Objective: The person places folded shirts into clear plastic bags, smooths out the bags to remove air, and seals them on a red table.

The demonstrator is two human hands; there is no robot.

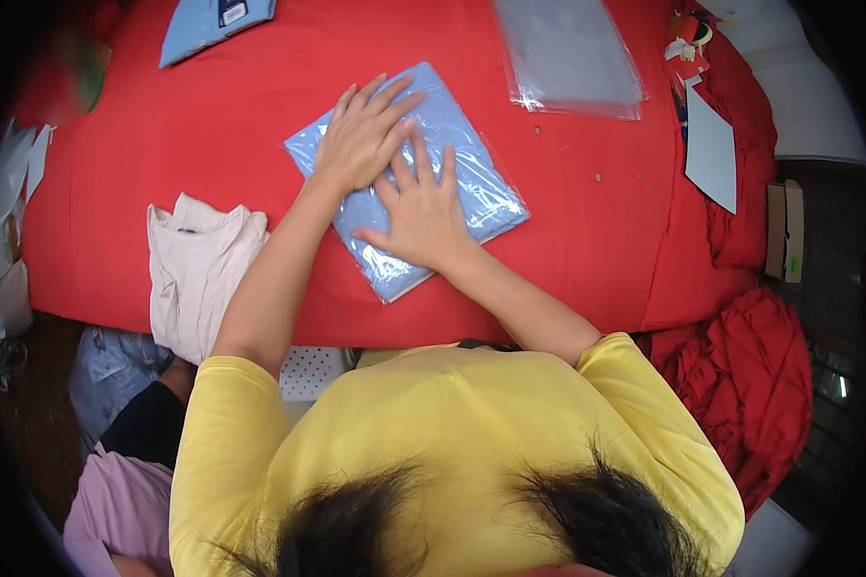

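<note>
bagged shirt (406, 183) mid-table (587, 240) | empty bag (568, 58) behind (right) | folded garment (202, 274) left

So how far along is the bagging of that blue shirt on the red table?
Done: the folded blue shirt already sits inside its clear plastic bag. In hand: the left hand and right hand both press flat on it. Left: a cream shirt lies unbagged at the table's near edge, an empty clear bag waits further back, and another blue shirt lies at the far edge.

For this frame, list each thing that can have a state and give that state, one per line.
Left hand: open, flat on the bagged shirt.
Right hand: open, flat on the same bag.
Bagged blue shirt: folded, inside clear plastic, lying on the red cloth.
Empty clear bag: lying flat.
Cream garment: folded loosely, overhanging the table edge.
</note>
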